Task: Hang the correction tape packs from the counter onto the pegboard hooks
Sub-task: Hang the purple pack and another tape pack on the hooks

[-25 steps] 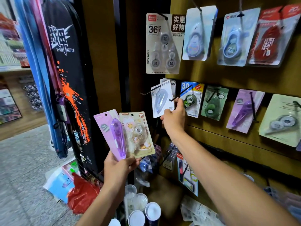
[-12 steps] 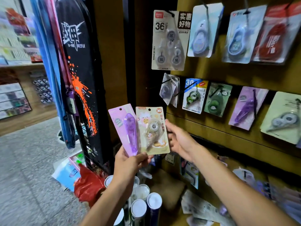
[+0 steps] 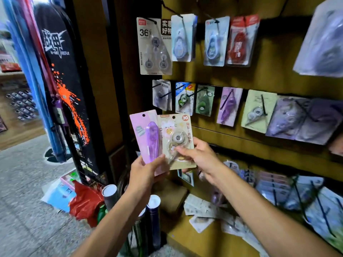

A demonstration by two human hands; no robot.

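My left hand [image 3: 143, 170] grips the bottom of a purple correction tape pack [image 3: 146, 138], held upright in front of the pegboard [image 3: 274, 78]. Beside it is a beige pack [image 3: 177, 140] marked 30. My right hand [image 3: 199, 156] pinches this beige pack at its lower right, thumb across the front. Both packs overlap at their lower edges. Above them a clear pack [image 3: 161, 94] hangs on a black hook at the left end of the middle row.
Several other tape packs hang in two rows on the pegboard, with more on hooks lower right [image 3: 297, 191]. Loose packs lie on the counter [image 3: 202, 208]. Rolled tubes [image 3: 154, 203] stand below my hands. A black skateboard bag [image 3: 61, 86] hangs at left.
My right hand left the clear pack hanging on its hook, came down and took hold of the beige pack. The camera view shifted closer and to the right.
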